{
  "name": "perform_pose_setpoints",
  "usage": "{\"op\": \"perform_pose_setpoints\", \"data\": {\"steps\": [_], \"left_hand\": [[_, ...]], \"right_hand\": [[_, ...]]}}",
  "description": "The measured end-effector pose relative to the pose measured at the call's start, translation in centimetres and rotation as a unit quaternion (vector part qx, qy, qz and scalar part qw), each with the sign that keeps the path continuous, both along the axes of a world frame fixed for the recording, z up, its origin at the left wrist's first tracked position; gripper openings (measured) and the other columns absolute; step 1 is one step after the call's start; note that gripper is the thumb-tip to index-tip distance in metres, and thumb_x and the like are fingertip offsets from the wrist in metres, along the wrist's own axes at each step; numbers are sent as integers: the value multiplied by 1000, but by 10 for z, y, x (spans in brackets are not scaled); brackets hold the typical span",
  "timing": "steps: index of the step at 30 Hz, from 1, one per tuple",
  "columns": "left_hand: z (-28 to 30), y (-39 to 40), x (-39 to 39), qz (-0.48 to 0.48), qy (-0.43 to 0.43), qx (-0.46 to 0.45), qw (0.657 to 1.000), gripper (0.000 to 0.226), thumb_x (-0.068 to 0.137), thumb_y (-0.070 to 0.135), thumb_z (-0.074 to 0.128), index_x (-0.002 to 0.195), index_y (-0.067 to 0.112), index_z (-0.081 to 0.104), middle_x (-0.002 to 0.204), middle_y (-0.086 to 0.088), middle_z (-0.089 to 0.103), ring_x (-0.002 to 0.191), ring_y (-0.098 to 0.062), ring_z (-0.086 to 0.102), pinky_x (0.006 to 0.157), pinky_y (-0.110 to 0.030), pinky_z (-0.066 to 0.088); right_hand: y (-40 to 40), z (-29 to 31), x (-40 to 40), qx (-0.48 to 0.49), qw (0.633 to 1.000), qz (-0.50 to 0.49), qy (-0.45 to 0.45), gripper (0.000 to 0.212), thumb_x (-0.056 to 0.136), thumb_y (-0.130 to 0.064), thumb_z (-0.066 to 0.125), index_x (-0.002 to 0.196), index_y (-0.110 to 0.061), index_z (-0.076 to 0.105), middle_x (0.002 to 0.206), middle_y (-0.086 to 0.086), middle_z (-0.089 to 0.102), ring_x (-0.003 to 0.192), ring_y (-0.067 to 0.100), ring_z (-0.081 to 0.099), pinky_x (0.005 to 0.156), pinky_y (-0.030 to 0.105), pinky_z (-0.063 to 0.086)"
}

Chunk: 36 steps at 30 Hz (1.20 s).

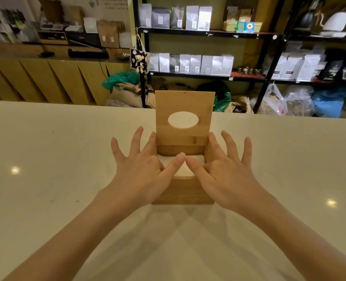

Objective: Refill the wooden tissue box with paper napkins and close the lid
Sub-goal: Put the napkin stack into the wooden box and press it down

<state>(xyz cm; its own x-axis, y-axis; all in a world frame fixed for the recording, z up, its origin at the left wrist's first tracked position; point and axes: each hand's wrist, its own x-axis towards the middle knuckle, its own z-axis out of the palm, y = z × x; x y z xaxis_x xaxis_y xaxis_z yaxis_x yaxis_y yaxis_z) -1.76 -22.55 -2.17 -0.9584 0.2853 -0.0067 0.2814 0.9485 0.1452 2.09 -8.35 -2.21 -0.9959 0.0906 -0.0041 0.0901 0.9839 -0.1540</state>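
The wooden tissue box [183, 191] stands in the middle of the white counter, its hinged lid [184, 98] with an oval hole raised upright at the back. White paper napkins [185, 171] lie inside the box. My left hand [139, 169] and my right hand [227, 173] hover over the box's left and right sides with fingers spread. Both thumbs reach inward and rest on top of the napkins, their tips almost touching. Neither hand grips anything.
The white counter [56, 169] spreads wide on both sides of the box. Beyond its far edge are black shelves with white bags [190, 63], sacks on the floor [123, 90] and a wooden sideboard [46, 78].
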Motion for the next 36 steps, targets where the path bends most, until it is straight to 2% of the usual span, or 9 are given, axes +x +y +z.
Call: {"op": "perform_pose_setpoints", "data": {"steps": [4,9,12,15,19,24,28,31,36], "left_hand": [[-2,0,-2,5,4,-6,1000,88,72,70,-4,99,32,71,157,8,1,141,-19,-21,103,-58,-24],[-4,-2,-4,15,2,20,1000,94,68,69,-9,97,31,72,157,11,4,142,-17,-17,105,-56,-23],[-5,-1,-3,14,8,24,1000,92,73,67,-8,99,30,71,157,9,7,142,-18,-15,105,-56,-23],[-6,-2,-2,13,0,29,999,84,81,65,-3,104,28,69,157,7,9,143,-19,-13,106,-56,-21],[3,-5,1,25,-3,120,992,75,87,60,5,94,27,72,155,4,18,143,-17,-5,111,-51,-14],[24,-12,22,-29,55,205,977,57,92,51,12,122,32,56,152,4,26,142,-15,5,114,-44,1],[48,-17,46,-83,79,205,972,47,94,48,19,129,35,47,153,6,24,142,-13,4,114,-45,3],[67,-21,71,-123,122,215,961,45,94,45,27,135,32,39,153,8,24,142,-11,11,114,-41,10],[65,-22,127,-155,242,276,917,47,92,45,35,138,33,34,150,13,29,137,-1,19,109,-26,17]], "right_hand": [[-1,-4,-2,13,1000,-5,7,78,84,-64,-2,116,-34,63,158,-1,-4,142,22,-19,103,54,-29],[4,4,-1,-100,994,-35,4,71,90,-58,4,107,-31,67,157,-8,11,143,18,-6,109,50,-23],[2,2,3,-74,996,-36,17,68,90,-57,2,125,-31,55,156,-8,17,144,19,-1,111,51,-20],[0,-3,3,-72,997,-27,24,69,90,-56,2,123,-30,57,156,-7,17,144,20,1,112,52,-18],[9,9,3,-185,981,-52,19,61,95,-48,8,103,-28,65,142,-3,43,139,20,17,115,51,-5],[16,36,19,-271,959,-24,72,74,96,-45,3,87,-21,72,142,5,46,133,25,33,115,53,9],[13,64,48,-298,950,-30,86,67,94,-53,9,110,-25,67,150,5,33,138,26,26,116,48,11],[11,80,84,-325,932,16,159,44,95,-44,31,130,-25,48,145,-1,40,130,14,36,98,29,28],[4,75,145,-237,928,104,267,45,92,-35,45,136,-32,36,141,-14,41,123,-5,31,98,18,24]]}}
